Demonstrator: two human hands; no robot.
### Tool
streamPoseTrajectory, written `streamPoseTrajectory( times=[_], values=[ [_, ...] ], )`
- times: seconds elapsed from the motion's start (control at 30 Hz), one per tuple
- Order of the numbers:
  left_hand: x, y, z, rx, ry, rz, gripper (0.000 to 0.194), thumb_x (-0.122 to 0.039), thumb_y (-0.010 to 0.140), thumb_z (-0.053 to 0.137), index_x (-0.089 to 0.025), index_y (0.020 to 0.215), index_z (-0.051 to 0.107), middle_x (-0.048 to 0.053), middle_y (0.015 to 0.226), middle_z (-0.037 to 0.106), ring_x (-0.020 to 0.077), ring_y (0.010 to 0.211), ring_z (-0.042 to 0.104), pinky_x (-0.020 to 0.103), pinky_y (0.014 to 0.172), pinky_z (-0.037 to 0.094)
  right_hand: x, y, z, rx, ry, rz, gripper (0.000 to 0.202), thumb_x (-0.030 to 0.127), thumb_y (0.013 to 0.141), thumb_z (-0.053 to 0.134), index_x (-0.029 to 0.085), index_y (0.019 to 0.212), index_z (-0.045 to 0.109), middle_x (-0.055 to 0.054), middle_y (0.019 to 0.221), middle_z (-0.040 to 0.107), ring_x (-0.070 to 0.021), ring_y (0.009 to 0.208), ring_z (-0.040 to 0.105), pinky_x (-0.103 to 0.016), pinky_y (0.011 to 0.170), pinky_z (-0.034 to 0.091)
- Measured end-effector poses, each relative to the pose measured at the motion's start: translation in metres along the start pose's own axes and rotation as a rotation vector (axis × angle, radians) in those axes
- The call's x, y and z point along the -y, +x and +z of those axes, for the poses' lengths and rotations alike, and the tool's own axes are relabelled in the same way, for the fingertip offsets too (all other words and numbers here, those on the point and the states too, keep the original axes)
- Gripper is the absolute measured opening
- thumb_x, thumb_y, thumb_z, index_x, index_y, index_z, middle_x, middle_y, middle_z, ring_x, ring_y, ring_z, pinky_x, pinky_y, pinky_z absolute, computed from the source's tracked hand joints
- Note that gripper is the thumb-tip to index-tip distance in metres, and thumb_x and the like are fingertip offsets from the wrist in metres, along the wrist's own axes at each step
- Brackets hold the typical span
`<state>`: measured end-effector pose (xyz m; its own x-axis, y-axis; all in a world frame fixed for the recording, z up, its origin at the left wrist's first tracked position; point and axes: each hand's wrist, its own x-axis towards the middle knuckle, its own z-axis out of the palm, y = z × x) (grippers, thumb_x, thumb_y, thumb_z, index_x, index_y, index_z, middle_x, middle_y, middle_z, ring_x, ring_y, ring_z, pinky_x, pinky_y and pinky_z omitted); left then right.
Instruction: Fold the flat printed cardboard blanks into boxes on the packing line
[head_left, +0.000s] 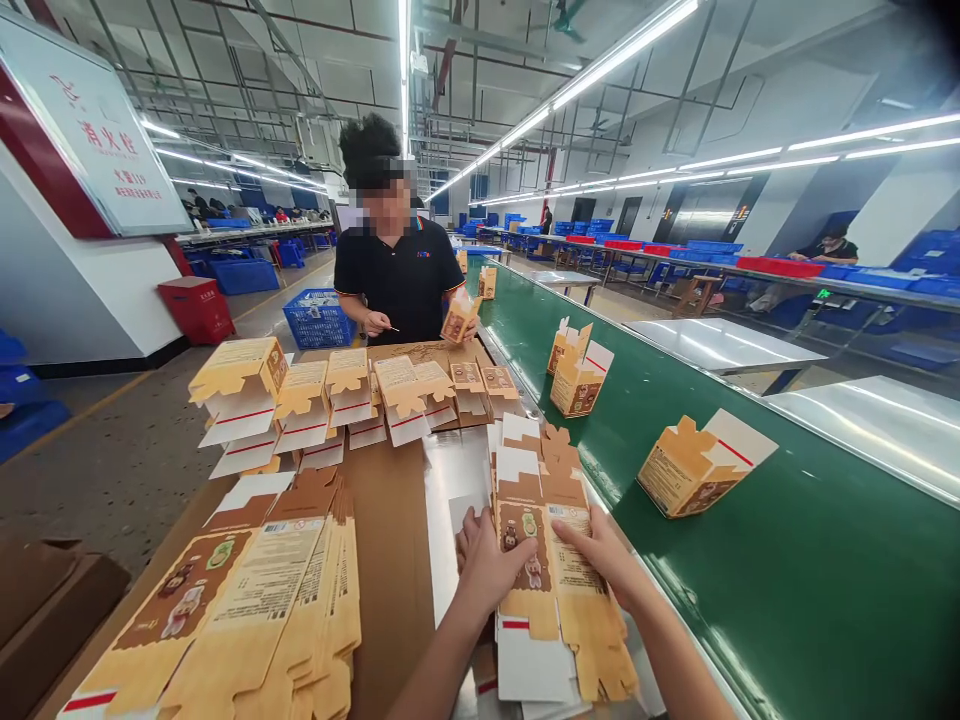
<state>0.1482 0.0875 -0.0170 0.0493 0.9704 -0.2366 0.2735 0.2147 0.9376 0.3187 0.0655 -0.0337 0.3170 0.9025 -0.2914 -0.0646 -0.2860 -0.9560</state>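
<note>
Flattened carton blanks (247,610) lie stacked nearest me on the brown table (390,520). Both my hands rest on a smaller pile of flat cartons (551,560): my left hand (484,565) with fingers together on its edge, my right hand (604,555) pressing on top. Folded open boxes (694,465) ride the green conveyor (787,600); I cannot see inside them

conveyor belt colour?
Dark green: the conveyor belt carrying folded boxes, clearest in the head view.
</note>
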Motion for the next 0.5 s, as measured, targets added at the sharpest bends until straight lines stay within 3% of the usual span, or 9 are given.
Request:
streamPoseTrajectory(
  times=[0.1, 0.2, 0.3, 0.37, 0.43, 0.5],
  values=[
    [0.004, -0.008, -0.003, -0.046, 0.112, 0.009, 0.045, -0.023, 0.07, 0.077, -0.014, 0.11, 0.062, 0.012, 0.158, 0.025, 0.0373, 0.147, 0.006, 0.061, 0.115, 0.002, 0.002, -0.005, -0.005, 0.039, -0.008, -0.016, 0.044, 0.044, 0.07, 0.076, 0.024, 0.1, 0.049, -0.008, 0.097, 0.076, -0.0283, 0.09, 0.073, -0.042, 0.079, 0.057],
    [0.012, -0.015, -0.012, -0.056, 0.069, 0.005, 0.047, -0.022, 0.067, 0.078, -0.013, 0.11, 0.062, 0.013, 0.158, 0.024, 0.0366, 0.147, 0.004, 0.059, 0.116, 0.001, 0.002, -0.015, -0.005, 0.096, -0.014, -0.024, 0.044, 0.041, 0.07, 0.076, 0.023, 0.101, 0.051, -0.006, 0.093, 0.077, -0.0289, 0.089, 0.073, -0.043, 0.079, 0.057],
    [0.021, -0.016, -0.021, -0.036, -0.114, -0.062, 0.041, -0.02, 0.074, 0.074, -0.015, 0.113, 0.059, 0.013, 0.148, 0.041, 0.0333, 0.137, 0.035, 0.057, 0.11, 0.03, 0.001, -0.024, 0.003, 0.153, -0.015, -0.032, 0.041, 0.039, 0.072, 0.075, 0.023, 0.102, 0.053, -0.006, 0.099, 0.076, -0.0286, 0.096, 0.072, -0.043, 0.084, 0.056],
    [0.023, -0.015, -0.024, -0.004, -0.281, -0.125, 0.043, -0.023, 0.082, 0.066, -0.017, 0.122, 0.051, 0.012, 0.133, 0.054, 0.0265, 0.113, 0.059, 0.049, 0.092, 0.051, 0.001, -0.026, 0.009, 0.18, -0.017, -0.039, 0.039, 0.037, 0.072, 0.075, 0.023, 0.102, 0.055, -0.007, 0.107, 0.075, -0.0285, 0.101, 0.071, -0.043, 0.087, 0.055],
    [0.022, -0.017, -0.024, 0.024, -0.43, -0.167, 0.056, -0.021, 0.083, 0.064, -0.018, 0.132, 0.037, 0.012, 0.119, 0.062, 0.0214, 0.089, 0.068, 0.04, 0.075, 0.058, 0.003, -0.026, 0.015, 0.2, -0.016, -0.036, 0.038, 0.037, 0.072, 0.076, 0.022, 0.101, 0.057, -0.009, 0.109, 0.074, -0.0296, 0.101, 0.07, -0.044, 0.087, 0.055],
    [0.017, -0.024, -0.023, 0.041, -0.536, -0.15, 0.073, -0.019, 0.076, 0.066, -0.019, 0.136, 0.024, 0.011, 0.111, 0.065, 0.0213, 0.084, 0.07, 0.037, 0.071, 0.059, 0.009, -0.024, 0.017, 0.224, -0.005, -0.036, 0.04, 0.038, 0.07, 0.077, 0.022, 0.102, 0.059, -0.01, 0.111, 0.074, -0.0308, 0.102, 0.07, -0.046, 0.087, 0.055]
  ],
)
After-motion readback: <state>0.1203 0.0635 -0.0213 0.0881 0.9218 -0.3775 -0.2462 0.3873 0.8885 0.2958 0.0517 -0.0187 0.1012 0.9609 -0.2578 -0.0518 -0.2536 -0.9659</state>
